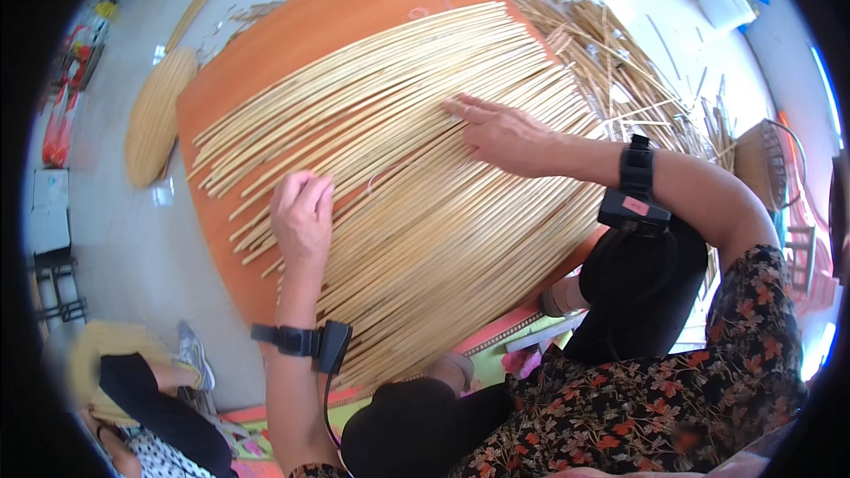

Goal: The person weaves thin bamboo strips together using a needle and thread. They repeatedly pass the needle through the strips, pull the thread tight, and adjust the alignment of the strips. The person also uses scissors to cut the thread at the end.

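Observation:
A broad mat of long, pale straw-coloured stalks point(425, 239) lies side by side over an orange board point(292, 40). A thin white thread point(373, 181) curves over the stalks between my hands. At the left ends of the stalks is my left hand point(303, 212), its fingers closed together; what they pinch, if anything, is hidden. My right hand point(506, 134) is over the upper middle of the mat, with thumb and fingers drawn together at the stalks. Whatever sits between those fingertips is too small to make out.
Loose dry stalks point(620, 53) are heaped on the floor beyond the board's right edge, near a woven basket point(760, 164). A finished-looking straw fan shape point(161, 119) lies left of the board. Another person point(146, 389) sits at the lower left.

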Demonstrator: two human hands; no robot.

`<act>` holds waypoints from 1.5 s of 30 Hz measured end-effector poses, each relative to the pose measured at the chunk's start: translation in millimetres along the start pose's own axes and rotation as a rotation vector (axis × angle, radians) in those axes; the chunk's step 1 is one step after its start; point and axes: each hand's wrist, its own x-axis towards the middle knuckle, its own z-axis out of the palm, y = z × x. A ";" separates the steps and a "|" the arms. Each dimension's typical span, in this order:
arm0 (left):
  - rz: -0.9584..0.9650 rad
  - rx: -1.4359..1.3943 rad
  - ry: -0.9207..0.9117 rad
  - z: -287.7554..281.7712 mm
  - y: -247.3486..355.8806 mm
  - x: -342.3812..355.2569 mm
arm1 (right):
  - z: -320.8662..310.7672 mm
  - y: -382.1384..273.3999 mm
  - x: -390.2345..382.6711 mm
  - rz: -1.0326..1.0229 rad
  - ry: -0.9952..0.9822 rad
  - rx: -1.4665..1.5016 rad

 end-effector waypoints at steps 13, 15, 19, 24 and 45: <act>-0.044 -0.043 -0.136 -10.6 -4.4 6.1 | -17.3 -11.2 0.2 0.137 -0.107 0.090; 0.078 0.069 -0.175 -14.9 -1.8 2.4 | -14.0 -8.3 -0.3 0.112 -0.108 0.064; 0.119 0.131 -0.233 -24.6 5.0 -6.9 | -9.3 -7.7 -0.8 0.103 -0.100 0.028; 0.145 0.144 -0.138 -33.5 14.3 -12.0 | -4.9 -7.1 -0.7 0.124 -0.093 0.053; -0.006 0.101 -0.452 -42.8 19.5 1.7 | -16.4 -12.2 0.1 0.114 -0.121 0.044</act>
